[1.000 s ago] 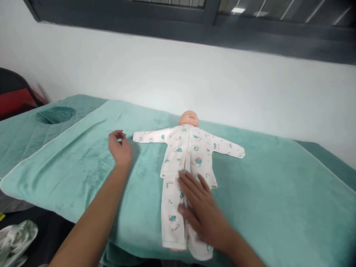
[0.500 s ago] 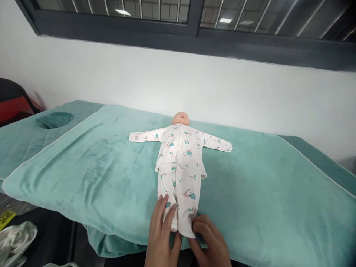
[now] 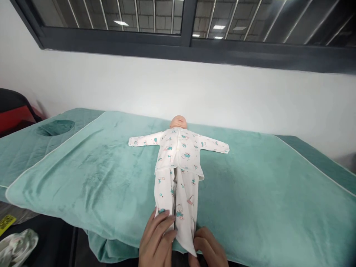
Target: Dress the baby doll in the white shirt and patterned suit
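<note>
A baby doll (image 3: 178, 121) lies on its back with its arms spread. It wears a white printed long-sleeved top (image 3: 178, 150) and matching baby trousers (image 3: 186, 207). My left hand (image 3: 158, 237) is closed over the lower part of the left trouser leg, fingers bent across the cloth. At the other leg's hem, my right hand (image 3: 210, 246) pinches the outer edge, drawing the cloth to a point. The doll's feet cannot be seen, and the left leg's hem is hidden behind my left hand.
A green plush cover (image 3: 250, 193) lies over the padded bed, which has a round hole (image 3: 57, 128) at the left. Behind it are a white wall and a barred window. Lower left, a pale container (image 3: 18, 246) holds crumpled cloth, near a yellow label (image 3: 6, 223).
Both hands have moved nearer to me. The right trouser leg is stretched longer, its hem pulled to a point and its print shifted. The camera view has tilted slightly upward.
</note>
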A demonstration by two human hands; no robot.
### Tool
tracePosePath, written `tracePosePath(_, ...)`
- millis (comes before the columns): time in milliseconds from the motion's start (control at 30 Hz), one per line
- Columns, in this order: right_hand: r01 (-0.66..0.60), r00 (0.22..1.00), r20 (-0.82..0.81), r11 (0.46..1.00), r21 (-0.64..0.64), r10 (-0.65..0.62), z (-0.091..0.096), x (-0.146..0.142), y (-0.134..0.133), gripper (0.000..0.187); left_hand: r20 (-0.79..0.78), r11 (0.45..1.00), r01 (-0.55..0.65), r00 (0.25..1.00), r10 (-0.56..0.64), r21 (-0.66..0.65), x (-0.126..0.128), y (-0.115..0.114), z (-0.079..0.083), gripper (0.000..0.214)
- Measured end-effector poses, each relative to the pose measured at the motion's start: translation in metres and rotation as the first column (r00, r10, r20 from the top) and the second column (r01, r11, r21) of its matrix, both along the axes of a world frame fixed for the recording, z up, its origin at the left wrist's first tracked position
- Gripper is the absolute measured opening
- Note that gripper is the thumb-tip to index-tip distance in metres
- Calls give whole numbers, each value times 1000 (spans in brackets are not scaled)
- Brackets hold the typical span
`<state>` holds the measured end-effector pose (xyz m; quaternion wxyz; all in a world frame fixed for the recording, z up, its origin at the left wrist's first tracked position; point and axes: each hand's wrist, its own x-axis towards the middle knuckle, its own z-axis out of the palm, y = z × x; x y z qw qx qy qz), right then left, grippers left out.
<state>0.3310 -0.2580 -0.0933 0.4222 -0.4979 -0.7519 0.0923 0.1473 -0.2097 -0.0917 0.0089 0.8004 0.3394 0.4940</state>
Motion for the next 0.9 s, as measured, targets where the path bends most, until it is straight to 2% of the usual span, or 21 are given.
tracePosePath(100,-101,993,60,993,-54,104,3,5,6,11,16,1000,23,1000,-24,14,3,0,-11,15)
tracePosePath(167,-137,987,74,987,-80,143,9,8,9,10,55,999,32,998,-32,3,1,1,-11,14)
tracePosePath(333,-185,983,-18,975,-122,185,18,14,12,14,171,995,18,985,0,-101,-11,5,10,26)
tracePosePath(433,-185,981,-82,975,-121,176,19,13,11,15,86,998,51,995,-47,-36,-13,6,15,19)
tracePosePath(533,-165,985,-72,981,-101,159,23,12,11,16,3,998,64,998,-64,-1,-9,3,2,19)
tracePosePath(600,-136,990,-47,987,-89,132,28,12,12,14,43,994,-46,998,51,-96,-6,0,-11,29)
tracePosePath(700,-19,999,-36,999,-49,17,35,8,17,6,87,943,-190,971,221,-273,-1,-2,-26,45)
tracePosePath(733,25,999,-21,999,-20,-26,36,5,20,9,77,934,-194,971,227,-299,1,-1,-28,48)
tracePosePath(800,91,995,36,996,23,-92,38,-2,26,30,45,941,-171,980,192,-292,3,1,-30,51)
tracePosePath(867,113,990,82,993,10,-114,38,-11,34,47,16,955,-147,988,156,-259,5,5,-29,52)
tracePosePath(900,122,990,74,992,-15,-121,38,-15,38,50,8,960,-143,989,149,-241,5,7,-27,51)
